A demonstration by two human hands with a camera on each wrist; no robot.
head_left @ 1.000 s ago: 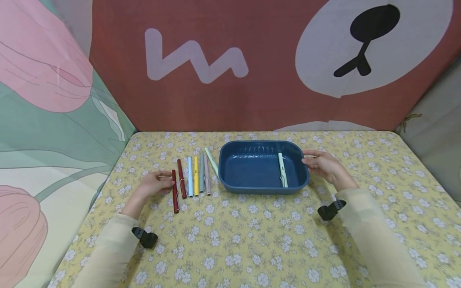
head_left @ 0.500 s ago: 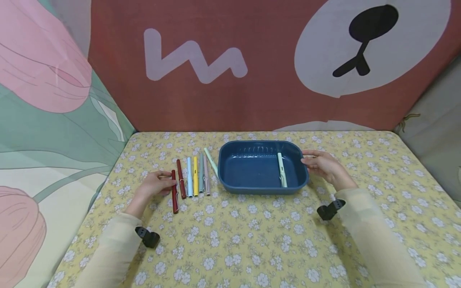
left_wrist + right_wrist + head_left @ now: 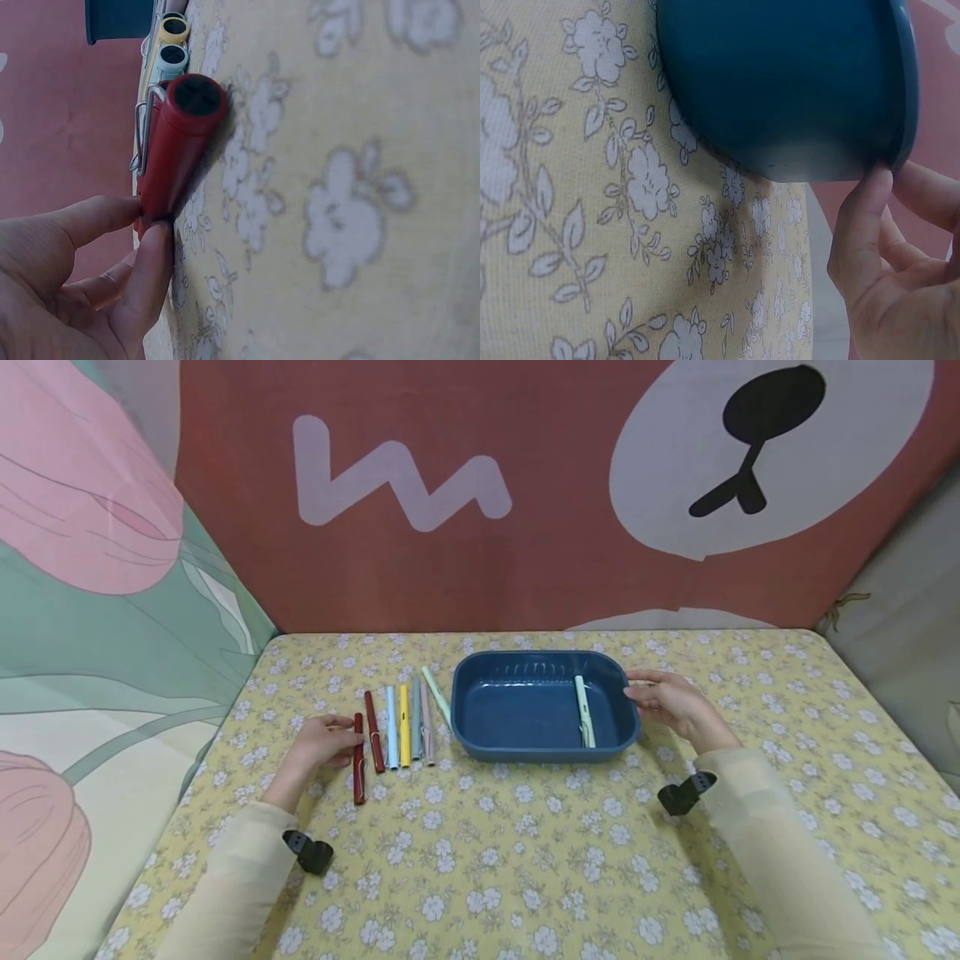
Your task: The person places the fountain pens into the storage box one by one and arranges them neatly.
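My left hand (image 3: 318, 747) is at the left of a row of pens. Its thumb and forefinger pinch the outermost dark red pen (image 3: 358, 768), which lies on the cloth. In the left wrist view this red pen (image 3: 176, 142) shows its end and metal clip, with fingertips on both sides. My right hand (image 3: 675, 706) pinches the right rim of a blue plastic tray (image 3: 547, 753). Up close in the right wrist view, thumb and forefinger meet at the rim of the tray (image 3: 780, 90). Inside the tray lies one pale green pen (image 3: 584, 710).
Between left hand and tray lie a second dark red pen (image 3: 374, 731), a light blue pen (image 3: 392, 727), a yellow pen (image 3: 405, 727), a grey-blue pen (image 3: 416, 718), a mauve pen (image 3: 427, 722) and a slanted pale green pen (image 3: 435, 693). A floral cloth (image 3: 480, 860) covers the table.
The outermost red pen has turned slightly, its near end swinging left under my left hand. My right hand stays on the tray. The whole view has shifted a little.
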